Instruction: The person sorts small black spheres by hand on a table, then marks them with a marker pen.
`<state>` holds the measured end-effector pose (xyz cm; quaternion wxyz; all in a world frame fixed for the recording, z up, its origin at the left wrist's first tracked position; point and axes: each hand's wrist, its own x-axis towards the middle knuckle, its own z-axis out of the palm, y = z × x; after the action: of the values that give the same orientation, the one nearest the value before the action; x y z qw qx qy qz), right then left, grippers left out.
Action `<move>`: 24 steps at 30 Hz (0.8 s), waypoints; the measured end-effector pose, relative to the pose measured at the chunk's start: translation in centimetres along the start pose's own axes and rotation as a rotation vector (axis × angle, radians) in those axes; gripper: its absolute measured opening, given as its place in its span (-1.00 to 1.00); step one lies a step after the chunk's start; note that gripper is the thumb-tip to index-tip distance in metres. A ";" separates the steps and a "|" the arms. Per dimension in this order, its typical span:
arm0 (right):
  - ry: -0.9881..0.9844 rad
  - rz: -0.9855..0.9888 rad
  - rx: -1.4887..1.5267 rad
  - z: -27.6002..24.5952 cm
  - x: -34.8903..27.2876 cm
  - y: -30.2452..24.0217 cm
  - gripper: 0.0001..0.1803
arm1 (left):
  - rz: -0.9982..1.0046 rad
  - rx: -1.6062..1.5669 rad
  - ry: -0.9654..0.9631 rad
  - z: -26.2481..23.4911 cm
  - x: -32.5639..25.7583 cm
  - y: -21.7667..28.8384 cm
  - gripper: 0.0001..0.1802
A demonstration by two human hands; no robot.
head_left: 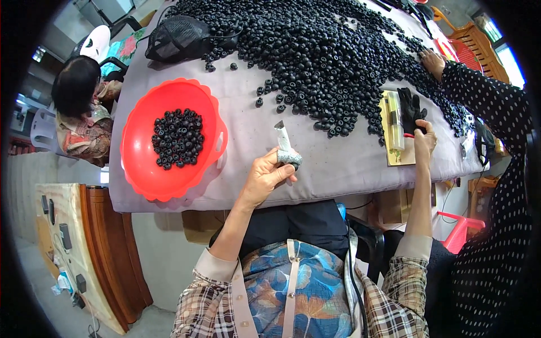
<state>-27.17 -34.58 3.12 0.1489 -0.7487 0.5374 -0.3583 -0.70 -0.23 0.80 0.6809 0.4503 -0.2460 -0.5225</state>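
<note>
The left hand [264, 176] is closed around a small grey cone-shaped tool [286, 151] near the front edge of the grey-covered surface [338, 163]. Its wide speckled base sits in the fingers, and its long axis runs up and slightly left, the narrow end pointing away from the person toward the heap of black rings [332, 56]. The right hand [424, 139] pinches a black glove [410, 110] that lies across a pale wooden block [397, 135] at the heap's near edge, fingers pointing away. Left of the tool, well apart, a red bowl [141, 169] holds a small pile of the same rings. A black mesh bag [177, 38] rests at the far left. Another person's polka-dot sleeve [484, 96] reaches into the rings on the right, just beyond the glove.
</note>
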 end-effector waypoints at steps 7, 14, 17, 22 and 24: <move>0.055 -0.118 -0.404 0.0 -3.5 -4.0 -0.73 | -0.028 -0.011 -0.001 -0.2 0.0 -0.1 -0.72; 0.000 -0.479 -0.337 2.4 -4.7 -6.8 -0.67 | -0.040 -0.046 0.021 -0.3 0.0 -0.2 -0.71; -0.073 -0.414 -0.330 3.3 -5.1 -6.3 -0.61 | -0.034 -0.044 0.016 -0.4 0.0 -0.4 -0.73; 0.023 -0.556 -0.383 3.2 -8.3 -10.7 -0.52 | 0.018 -0.008 0.005 -0.8 -0.6 -0.3 -0.76; -0.084 -0.381 -0.312 1.7 -9.7 -13.5 -0.48 | -0.006 -0.022 -0.032 -0.2 0.5 -0.6 -0.76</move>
<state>-18.24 -20.87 6.49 -0.0166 -0.8647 0.4287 -0.2612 -0.70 -0.72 0.10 0.6804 0.4351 -0.2499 -0.5342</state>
